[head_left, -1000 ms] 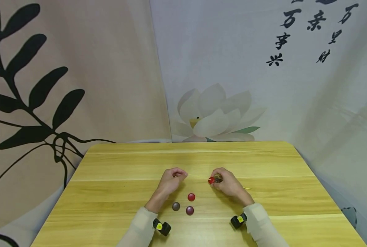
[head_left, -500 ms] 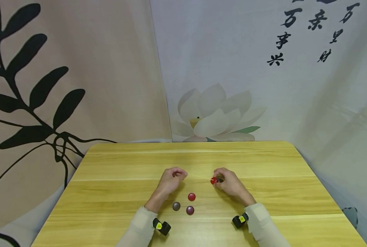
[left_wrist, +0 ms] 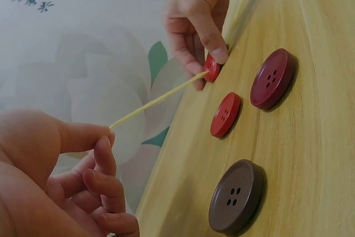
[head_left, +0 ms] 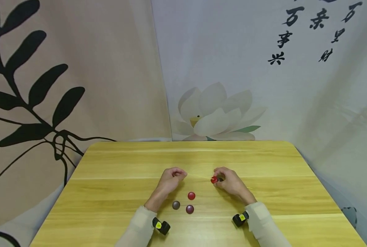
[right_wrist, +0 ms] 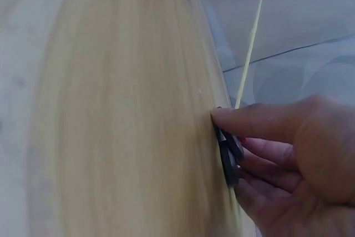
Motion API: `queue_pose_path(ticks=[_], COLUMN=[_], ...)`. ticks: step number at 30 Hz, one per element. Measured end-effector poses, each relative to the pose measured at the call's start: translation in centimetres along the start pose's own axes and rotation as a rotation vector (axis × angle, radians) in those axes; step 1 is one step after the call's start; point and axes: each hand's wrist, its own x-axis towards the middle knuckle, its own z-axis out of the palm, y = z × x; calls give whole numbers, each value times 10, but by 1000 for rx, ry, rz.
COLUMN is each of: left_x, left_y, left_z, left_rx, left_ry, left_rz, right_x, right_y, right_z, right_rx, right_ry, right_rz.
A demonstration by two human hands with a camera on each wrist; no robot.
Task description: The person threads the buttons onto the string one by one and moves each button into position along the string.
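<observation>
My left hand (head_left: 170, 180) pinches one end of a yellow string (left_wrist: 158, 99) between thumb and index finger. The string runs taut across to a red button (left_wrist: 211, 69), which my right hand (head_left: 229, 181) holds by its edge. In the right wrist view, dark buttons (right_wrist: 228, 162) sit behind the red one on the same string, under the right thumb and fingers. The string's other end trails out past that hand. Three loose four-hole buttons lie flat between the forearms: a red button (head_left: 191, 196), a maroon button (head_left: 190, 209) and a brown button (head_left: 176, 205).
The wooden table (head_left: 124, 161) has its far edge against a printed curtain (head_left: 124, 68) with a leaf, a lotus and dark characters. Each wrist wears a small black camera, one at the left cuff (head_left: 161, 226) and one at the right cuff (head_left: 240, 219).
My right hand has slid slightly to the right along the string with the held buttons, then stayed put. My left hand and the loose buttons have kept their places.
</observation>
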Motion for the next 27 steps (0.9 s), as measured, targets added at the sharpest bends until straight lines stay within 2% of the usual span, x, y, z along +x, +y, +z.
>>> queue_pose_path(ticks=[8, 16, 20, 27], left_x=[1, 0, 0, 1], left_y=[1, 1, 2, 4], left_z=[0, 1, 2, 4], left_rx=[1, -8, -8, -8], left_ry=[-7, -11, -13, -14], left_rz=[-1, 6, 7, 23], right_x=[2, 1, 1, 3], right_y=[-2, -5, -15, -46], right_z=[-1, -5, -2, 14], right_rx=[40, 16, -4, 40], right_ry=[-14, -36, -45, -32], right_rz=[11, 7, -52, -188])
